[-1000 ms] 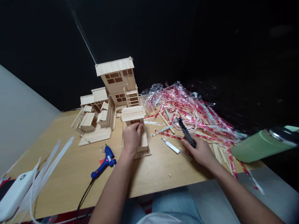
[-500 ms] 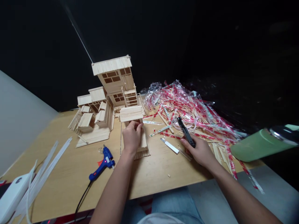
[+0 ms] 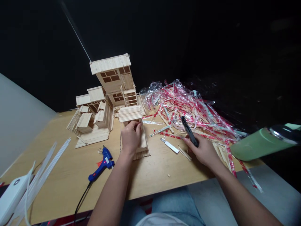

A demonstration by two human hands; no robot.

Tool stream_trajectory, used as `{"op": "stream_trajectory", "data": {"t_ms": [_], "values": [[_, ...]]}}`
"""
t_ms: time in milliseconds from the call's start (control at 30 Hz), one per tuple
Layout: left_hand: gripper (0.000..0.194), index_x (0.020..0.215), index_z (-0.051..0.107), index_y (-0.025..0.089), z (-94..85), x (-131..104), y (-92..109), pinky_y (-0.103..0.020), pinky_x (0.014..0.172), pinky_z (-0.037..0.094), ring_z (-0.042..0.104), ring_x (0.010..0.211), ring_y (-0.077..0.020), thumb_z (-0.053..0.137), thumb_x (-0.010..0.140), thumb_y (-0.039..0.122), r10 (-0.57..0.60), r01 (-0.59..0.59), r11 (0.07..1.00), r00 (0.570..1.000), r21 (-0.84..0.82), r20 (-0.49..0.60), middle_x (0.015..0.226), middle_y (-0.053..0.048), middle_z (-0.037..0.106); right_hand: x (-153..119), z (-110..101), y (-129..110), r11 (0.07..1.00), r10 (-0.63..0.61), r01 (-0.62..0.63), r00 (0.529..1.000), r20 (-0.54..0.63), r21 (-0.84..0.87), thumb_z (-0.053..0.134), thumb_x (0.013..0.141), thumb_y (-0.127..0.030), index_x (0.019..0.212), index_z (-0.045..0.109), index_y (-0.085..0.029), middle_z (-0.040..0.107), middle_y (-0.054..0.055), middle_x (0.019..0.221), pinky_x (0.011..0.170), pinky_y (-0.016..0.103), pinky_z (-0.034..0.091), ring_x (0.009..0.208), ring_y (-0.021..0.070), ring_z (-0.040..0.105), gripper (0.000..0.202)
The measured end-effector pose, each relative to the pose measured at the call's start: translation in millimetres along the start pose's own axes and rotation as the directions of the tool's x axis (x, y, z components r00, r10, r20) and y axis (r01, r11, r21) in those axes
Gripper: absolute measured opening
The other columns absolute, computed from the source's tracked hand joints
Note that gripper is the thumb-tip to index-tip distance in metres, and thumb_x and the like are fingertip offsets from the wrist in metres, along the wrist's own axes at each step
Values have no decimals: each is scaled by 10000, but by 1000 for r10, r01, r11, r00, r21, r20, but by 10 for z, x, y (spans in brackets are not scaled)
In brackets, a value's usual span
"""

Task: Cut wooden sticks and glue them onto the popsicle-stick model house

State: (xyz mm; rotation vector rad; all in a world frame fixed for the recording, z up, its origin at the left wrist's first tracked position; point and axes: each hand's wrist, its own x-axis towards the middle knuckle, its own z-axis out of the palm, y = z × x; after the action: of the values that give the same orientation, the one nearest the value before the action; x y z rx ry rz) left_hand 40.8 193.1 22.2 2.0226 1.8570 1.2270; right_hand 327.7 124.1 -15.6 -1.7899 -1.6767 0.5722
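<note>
My left hand (image 3: 130, 138) is closed, its thumb and fingers pinched together against the front of a small stick-built model (image 3: 130, 113) with a slatted roof. Whatever sits between those fingertips is hidden. My right hand (image 3: 203, 149) grips a slim black folding tool (image 3: 189, 131), its far end pointing up and away from me. Just left of that hand, a white utility knife (image 3: 171, 147) and a few thin wooden sticks (image 3: 184, 153) lie on the table. Behind my left hand stands a tall model house (image 3: 112, 77) made of sticks, with brown windows and a ladder.
A blue hot glue gun (image 3: 102, 164) with its cord lies left of my left arm. Lower stick-built models (image 3: 85, 121) stand behind it. Red-and-clear wrappers and sticks (image 3: 178, 106) are heaped at right, near a green bottle (image 3: 261, 143). Clear glue sticks (image 3: 55, 160) and a white box (image 3: 14, 194) lie left.
The whole view has shifted slightly. The black tool in my right hand has turned a little. My left hand keeps its place at the small model.
</note>
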Motion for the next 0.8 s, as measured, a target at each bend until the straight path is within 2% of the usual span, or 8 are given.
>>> {"op": "stream_trajectory", "data": {"t_ms": [67, 133, 233, 333, 433, 600, 733, 800], "values": [[167, 829, 711, 186, 8, 2, -9, -270, 678, 464, 685, 700, -187, 594, 883, 292, 3, -3, 1000, 1000, 0, -1, 764, -45, 747, 10, -15, 32, 998, 0, -2, 1000, -30, -66, 495, 907, -575, 964, 677, -177, 714, 64, 771, 608, 295, 390, 684, 236, 632, 442], [158, 826, 709, 184, 20, 3, -19, -268, 677, 463, 684, 696, -186, 599, 880, 284, 6, -6, 1000, 1000, -4, -3, 760, -42, 746, 30, -22, 69, 977, -5, -9, 998, -65, -214, 507, 905, -567, 1007, 674, -186, 718, 75, 822, 619, 304, 391, 723, 256, 640, 428], [149, 825, 709, 183, 37, 5, -26, -266, 677, 464, 684, 693, -183, 605, 876, 276, 11, -12, 1000, 1000, -17, -5, 758, -40, 745, 78, 2, 140, 881, -45, -11, 993, -107, -474, 552, 895, -549, 1134, 632, -150, 707, 141, 967, 663, 331, 408, 843, 308, 643, 471], [141, 813, 708, 183, 45, 2, -25, -266, 670, 463, 679, 681, -183, 616, 870, 274, 15, -15, 999, 1000, -31, -9, 748, -40, 741, 139, 67, 231, 782, -108, 9, 987, -122, -623, 607, 865, -566, 1233, 578, -88, 670, 202, 1060, 765, 365, 428, 959, 346, 613, 604], [139, 809, 707, 180, 47, -3, -24, -266, 665, 459, 674, 677, -183, 618, 871, 266, 15, -15, 999, 1000, -42, -13, 740, -42, 737, 198, 136, 327, 739, -124, 8, 985, -124, -674, 621, 849, -592, 1267, 554, -68, 651, 223, 1083, 819, 391, 424, 997, 359, 588, 674], [126, 819, 709, 172, 73, -18, 5, -270, 671, 458, 668, 693, -184, 617, 877, 235, 4, -5, 999, 1000, -41, -16, 772, -56, 745, 224, 178, 412, 732, -182, 46, 975, -130, -680, 609, 844, -601, 1293, 531, -84, 634, 226, 1102, 803, 418, 432, 1020, 377, 565, 689], [91, 823, 711, 178, 89, -55, 77, -260, 683, 469, 677, 722, -174, 636, 870, 197, 0, 0, 1000, 1000, -13, -15, 807, -52, 756, 165, 170, 485, 720, -246, 102, 962, -115, -687, 496, 873, -645, 1284, 561, -94, 627, 268, 1026, 714, 498, 436, 925, 448, 586, 691], [88, 843, 709, 188, 47, -98, 110, -248, 702, 476, 684, 746, -163, 634, 881, 215, 17, -17, 1000, 1000, -2, -13, 827, -38, 760, 173, 180, 559, 759, -281, 120, 947, -156, -640, 475, 867, -657, 1297, 568, -103, 598, 310, 1072, 726, 553, 422, 963, 501, 571, 708]]}}
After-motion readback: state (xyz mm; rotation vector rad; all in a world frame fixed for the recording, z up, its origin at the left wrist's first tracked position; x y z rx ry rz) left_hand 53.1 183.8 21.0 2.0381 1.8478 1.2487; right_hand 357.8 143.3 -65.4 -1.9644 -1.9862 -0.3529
